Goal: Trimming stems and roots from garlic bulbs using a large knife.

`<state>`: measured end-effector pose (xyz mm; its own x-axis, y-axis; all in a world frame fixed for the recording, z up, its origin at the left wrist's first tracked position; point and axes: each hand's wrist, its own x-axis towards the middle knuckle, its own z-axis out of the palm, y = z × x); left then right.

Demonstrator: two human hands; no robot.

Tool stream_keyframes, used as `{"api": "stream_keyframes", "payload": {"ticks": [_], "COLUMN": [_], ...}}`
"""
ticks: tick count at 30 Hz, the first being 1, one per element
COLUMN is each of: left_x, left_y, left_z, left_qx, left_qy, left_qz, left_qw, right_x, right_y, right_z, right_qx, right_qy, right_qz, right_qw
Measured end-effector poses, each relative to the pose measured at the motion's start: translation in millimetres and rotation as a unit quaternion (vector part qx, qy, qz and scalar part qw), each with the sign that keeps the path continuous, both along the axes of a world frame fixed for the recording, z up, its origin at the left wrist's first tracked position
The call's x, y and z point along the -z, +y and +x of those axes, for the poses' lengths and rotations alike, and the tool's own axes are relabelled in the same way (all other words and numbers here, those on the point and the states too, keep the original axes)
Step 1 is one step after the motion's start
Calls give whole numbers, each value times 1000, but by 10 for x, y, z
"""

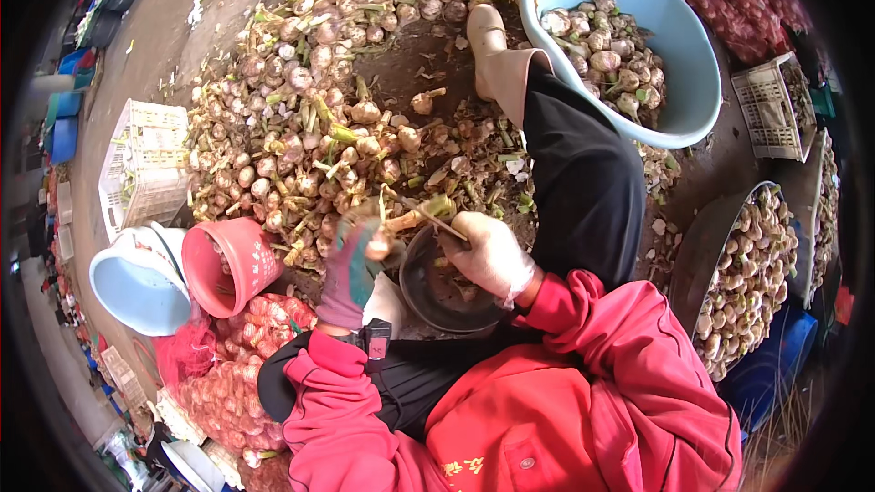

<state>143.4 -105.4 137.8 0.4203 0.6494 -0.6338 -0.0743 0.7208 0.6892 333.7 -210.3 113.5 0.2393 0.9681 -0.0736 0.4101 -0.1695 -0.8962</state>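
Note:
My left hand (352, 270), in a purple and green glove, grips a garlic bulb (378, 247) whose stalk points right; motion blurs its fingers. In a pale glove, my right hand (489, 253) is closed around a thin-bladed tool (432, 217), probably a knife. Its blade reaches across to the garlic stalk (410, 220), though whether they touch I cannot tell. Below both hands a dark round basin (444, 318) holds a few scraps. A large heap of garlic with stalks (294, 143) spreads over the ground ahead.
A light blue tub (690, 96) with garlic stands beside my boot (487, 27). At left are a white crate (154, 164), a red bucket (236, 256), a blue-white bucket (140, 280) and a net bag of garlic (232, 396). A garlic-filled tub (697, 260) is at right.

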Motion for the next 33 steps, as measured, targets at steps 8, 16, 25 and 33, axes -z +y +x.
{"api": "stream_keyframes", "payload": {"ticks": [8,16,25,33], "left_x": [-52,-220,953,2380], "left_y": [-166,-103,431,1008], "left_z": [61,19,158,406], "left_qx": [57,218,280,229], "left_qy": [68,112,398,564], "left_qz": [-3,149,208,157], "left_qw": [996,958,849,778], "right_x": [-67,231,-6,91], "right_y": [26,4,201,204], "right_z": [62,104,91,138], "right_qx": [-35,47,119,93], "right_qy": [-25,148,245,230], "right_qz": [-8,-166,-200,-161], "right_qw": [999,974,941,955]}}
